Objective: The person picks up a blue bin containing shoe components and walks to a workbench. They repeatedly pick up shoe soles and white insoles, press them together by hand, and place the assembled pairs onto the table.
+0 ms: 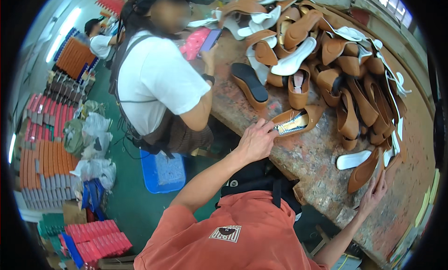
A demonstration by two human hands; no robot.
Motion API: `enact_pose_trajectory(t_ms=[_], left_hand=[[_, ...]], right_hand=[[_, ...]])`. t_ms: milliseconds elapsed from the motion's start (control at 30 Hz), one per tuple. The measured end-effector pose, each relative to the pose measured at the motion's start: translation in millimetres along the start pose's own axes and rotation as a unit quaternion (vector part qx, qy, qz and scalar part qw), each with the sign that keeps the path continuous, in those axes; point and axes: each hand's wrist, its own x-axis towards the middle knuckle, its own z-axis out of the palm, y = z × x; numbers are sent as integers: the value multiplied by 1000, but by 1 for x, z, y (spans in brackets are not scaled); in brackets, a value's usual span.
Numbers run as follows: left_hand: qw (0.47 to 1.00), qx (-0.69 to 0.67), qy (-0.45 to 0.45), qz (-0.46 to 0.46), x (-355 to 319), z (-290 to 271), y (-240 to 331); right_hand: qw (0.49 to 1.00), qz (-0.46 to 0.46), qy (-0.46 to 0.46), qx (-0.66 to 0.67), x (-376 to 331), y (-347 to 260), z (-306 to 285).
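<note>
My left hand is closed on the back end of a tan pointed shoe, which lies open side up at the table's near edge. Its inside is pale gold, with a shiny strip along the near side. Over to the right, my right hand has its fingers along the side of another tan shoe, toe toward me; the thumb side is partly hidden. Beside that shoe lies a white insole. Just beyond my left hand rests a tan shoe with a black sole, tipped on its side.
A large heap of tan shoes and white insoles covers the worn table. At the left, a person in a white shirt holds a phone. A blue bin stands on the green floor near stacked shoe parts.
</note>
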Motion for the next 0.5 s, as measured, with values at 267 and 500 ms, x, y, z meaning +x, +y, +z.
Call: enact_pose_trajectory(t_ms=[267, 500], left_hand=[[965, -135, 178, -138, -79, 9, 0], [796, -238, -10, -556, -256, 115, -74]], right_hand=[[940, 163, -72, 292, 6, -28, 5], [862, 331, -43, 381, 19, 19, -10]])
